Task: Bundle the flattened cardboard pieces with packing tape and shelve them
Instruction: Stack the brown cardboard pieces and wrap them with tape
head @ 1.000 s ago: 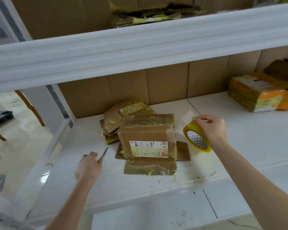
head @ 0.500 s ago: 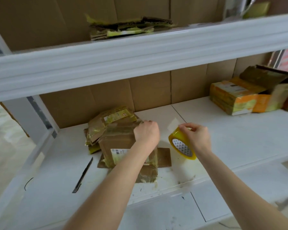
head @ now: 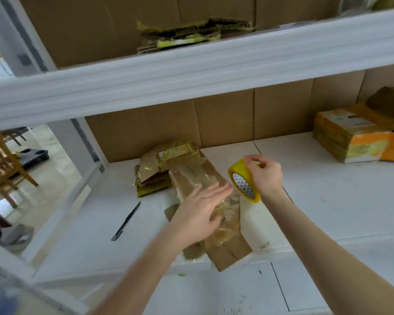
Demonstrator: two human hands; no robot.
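Nothing legible — the white label point(head: 348, 120) on the orange parcel point(head: 362, 144) is too blurred to read; the small label point(head: 180, 151) on the back bundle point(head: 154, 172) likewise.

White shelf point(head: 328, 201) — cardboard point(head: 187, 178), knife point(head: 126, 221)

On the shelf point(head: 328, 201), the cardboard point(head: 196, 176) lay at the middle, reaching the front edge, with a second stack point(head: 154, 176) touching it behind-left, a knife point(head: 126, 221) to its left, the tape point(head: 245, 181) just right, boxes point(head: 350, 142) far right, and a third stack point(head: 187, 35) on the upper shelf point(head: 214, 64).
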